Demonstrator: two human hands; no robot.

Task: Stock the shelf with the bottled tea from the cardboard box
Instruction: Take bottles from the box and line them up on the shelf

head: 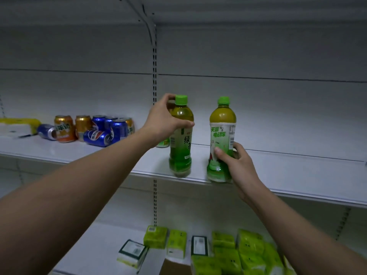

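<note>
Two green-capped tea bottles stand upright near the front edge of the white shelf point(297, 175). My left hand point(162, 120) grips the left bottle point(181, 153) around its shoulder, just under the cap. My right hand point(236, 163) holds the right bottle point(221, 135) low down on its label. Behind the left bottle another tea bottle point(163, 143) is partly hidden by my left hand. A brown corner of the cardboard box point(174, 267) shows at the bottom edge.
Several orange and blue soda cans point(93, 129), some lying on their sides, crowd the shelf's left part beside a yellow and white pack point(17, 125). The lower shelf holds several green tissue packs point(246, 251). A slotted upright point(154, 80) runs behind the left bottle.
</note>
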